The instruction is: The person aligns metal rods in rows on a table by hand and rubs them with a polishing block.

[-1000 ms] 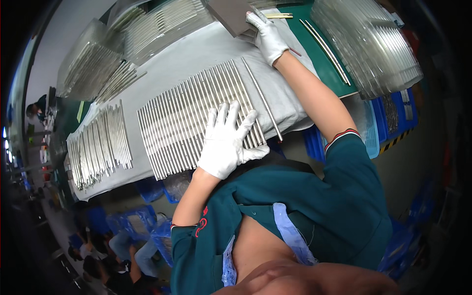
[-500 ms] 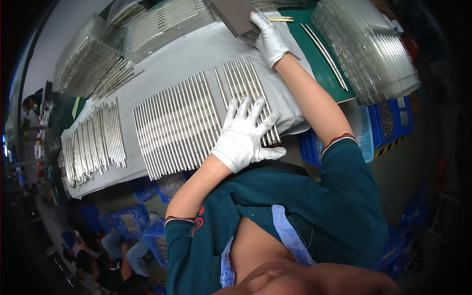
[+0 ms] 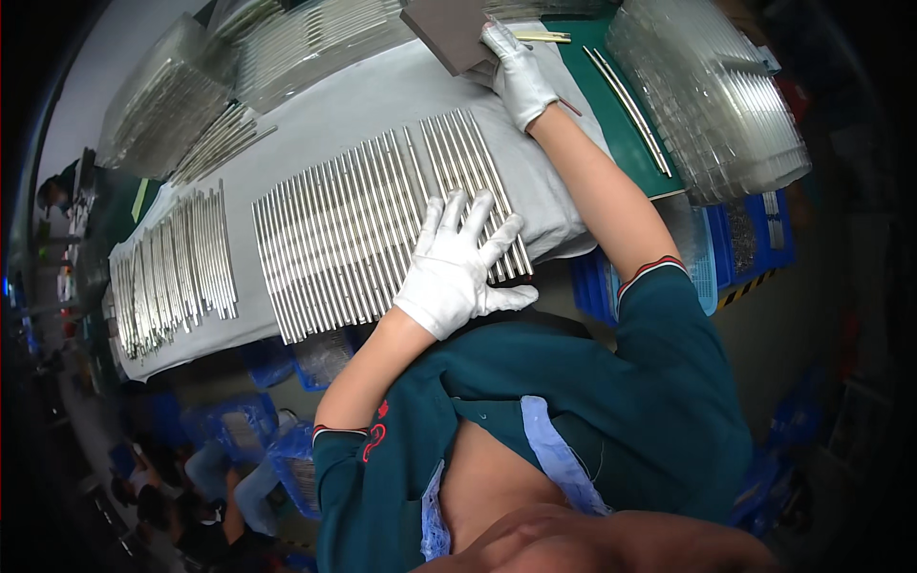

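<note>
Rods (image 3: pixel 325 250): bare silvery metal, smooth and glossy, streaked with bright reflections
Left glove (image 3: pixel 447 272): white cloth, matt, softly creased
Right glove (image 3: pixel 522 81): white cloth too, matt, wrinkled toward the wrist
Block (image 3: pixel 445 33): matt grey-brown face, smooth-looking; its material cannot be told
Table cover (image 3: pixel 373 100): pale grey cloth, matt, rumpled at the near edge
Tray stack (image 3: pixel 702 110): clear plastic, very glossy, ridged
Crate (image 3: pixel 776 234): blue plastic
Shirt (image 3: pixel 621 411): dark green cloth, matt, lightly folded

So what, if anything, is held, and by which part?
The white-gloved right hand holds a flat brownish block by its right edge; the left hand, spread over silver metal rods, grips nothing.
</note>
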Demonstrator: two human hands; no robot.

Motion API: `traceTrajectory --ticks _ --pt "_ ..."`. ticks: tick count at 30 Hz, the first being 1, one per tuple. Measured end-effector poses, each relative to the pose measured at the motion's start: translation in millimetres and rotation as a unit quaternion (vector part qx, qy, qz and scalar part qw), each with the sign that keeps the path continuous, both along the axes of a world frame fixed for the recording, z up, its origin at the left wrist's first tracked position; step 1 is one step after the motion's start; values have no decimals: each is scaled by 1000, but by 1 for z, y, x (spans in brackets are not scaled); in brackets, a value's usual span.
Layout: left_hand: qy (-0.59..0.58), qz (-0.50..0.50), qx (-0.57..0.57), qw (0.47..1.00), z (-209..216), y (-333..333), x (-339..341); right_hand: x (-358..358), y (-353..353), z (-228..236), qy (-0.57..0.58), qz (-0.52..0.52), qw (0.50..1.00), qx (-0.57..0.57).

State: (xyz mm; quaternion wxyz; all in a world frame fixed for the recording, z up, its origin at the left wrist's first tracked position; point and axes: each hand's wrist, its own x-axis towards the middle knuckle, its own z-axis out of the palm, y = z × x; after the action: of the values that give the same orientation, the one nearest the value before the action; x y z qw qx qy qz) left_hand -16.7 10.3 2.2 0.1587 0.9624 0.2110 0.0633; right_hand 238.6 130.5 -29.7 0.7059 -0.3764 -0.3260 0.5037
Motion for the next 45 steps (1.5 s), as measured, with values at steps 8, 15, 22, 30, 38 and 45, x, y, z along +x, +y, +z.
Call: traceTrajectory --ticks 8,15,22,30,38,45 --pt "-46 63 113 991 7 29 -36 2 7 -13 9 -51 998 -21" --pt "60 156 115 979 -15 38 -66 7 8 -13 27 -58 998 -5" --pt "-27 86 63 994 -13 26 -19 4 9 -11 50 -31 998 3" --pt "-27 71 57 995 -13 22 -19 25 -9 -2 91 59 991 73" --pt "58 152 80 984 0 24 -68 17 -10 5 55 -5 998 42" --pt "-30 105 70 992 -16 17 -40 -12 -3 10 -19 -111 994 -9"
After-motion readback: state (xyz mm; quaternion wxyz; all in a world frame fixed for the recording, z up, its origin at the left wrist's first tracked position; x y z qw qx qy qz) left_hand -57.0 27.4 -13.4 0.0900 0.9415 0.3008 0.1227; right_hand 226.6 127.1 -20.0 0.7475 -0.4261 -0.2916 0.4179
